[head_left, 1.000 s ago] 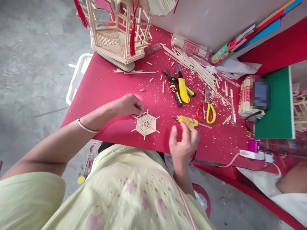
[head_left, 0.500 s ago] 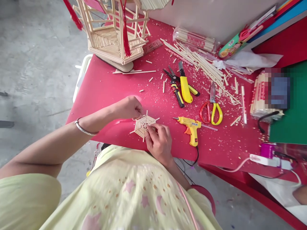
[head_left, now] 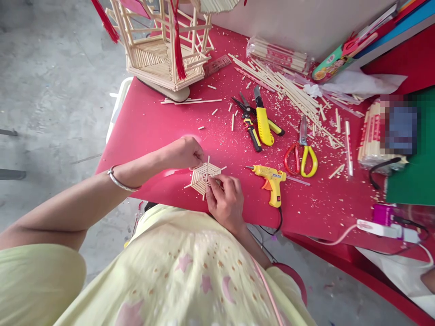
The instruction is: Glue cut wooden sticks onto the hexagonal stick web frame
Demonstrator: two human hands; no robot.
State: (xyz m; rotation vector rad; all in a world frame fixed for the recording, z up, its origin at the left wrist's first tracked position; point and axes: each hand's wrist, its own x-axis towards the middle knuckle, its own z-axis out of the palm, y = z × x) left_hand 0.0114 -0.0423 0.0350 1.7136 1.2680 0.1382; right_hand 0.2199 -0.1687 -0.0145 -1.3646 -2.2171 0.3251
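A small six-sided lattice of thin wooden sticks (head_left: 200, 182), built like a spider web with spokes sticking out, is held low over the red table near its front edge. My left hand (head_left: 187, 151) is closed at its upper left corner, fingertips pinching around where a spoke would end; that spoke's tip is hidden. My right hand (head_left: 227, 198) grips the lattice's right side between thumb and fingers, covering the lower right part. To the right lies a yellow hot glue gun (head_left: 272, 181), nozzle pointing left towards the lattice.
Pliers (head_left: 250, 129), a yellow utility knife (head_left: 264, 122) and red-and-yellow-handled scissors (head_left: 302, 156) lie beyond the glue gun. Loose wooden sticks (head_left: 288, 90) and chips litter the red table (head_left: 152, 122). A stick-built pavilion model (head_left: 166, 83) with red tassels stands at the back left.
The camera view has shifted very slightly. Both hands stay in place on the lattice, with no visible change in grip.
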